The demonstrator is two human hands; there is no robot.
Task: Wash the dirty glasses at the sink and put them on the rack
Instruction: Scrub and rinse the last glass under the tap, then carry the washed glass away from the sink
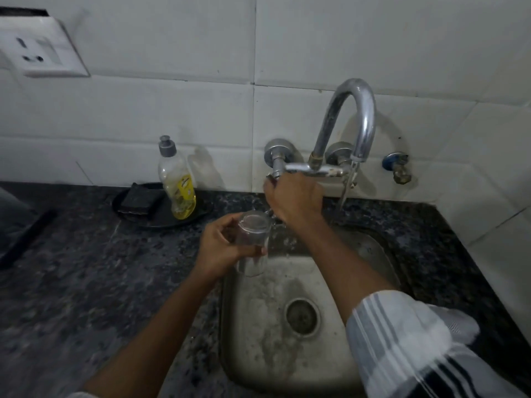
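White wall tiles behind, dark speckled stone table (71,282) w/ a steel sink (258,297) set into it. Left hand (221,248) grips a clear glass (253,239), fingers curled round its side, thumb across the front; glass is tipped, held over the sink's back-left corner, just below and left of the right hand (293,199). Right hand reaches up to the tap (344,124), fingers closed round the left knob under the crossbar; knob itself is hidden by the hand. Thin stream of water falls from the spout at the right, well apart from the glass. Glass is see-through and blurred, so can't tell if there's water or soap in it. Back left on the table: dish-soap bottle (176,182), yellow liquid low, standing on a dark tray (161,214) beside a dark sponge (138,199). Striped sleeve (402,340) cut off bottom right. Wall socket (40,53) top left; dark object at far left edge, cut off, unclear.
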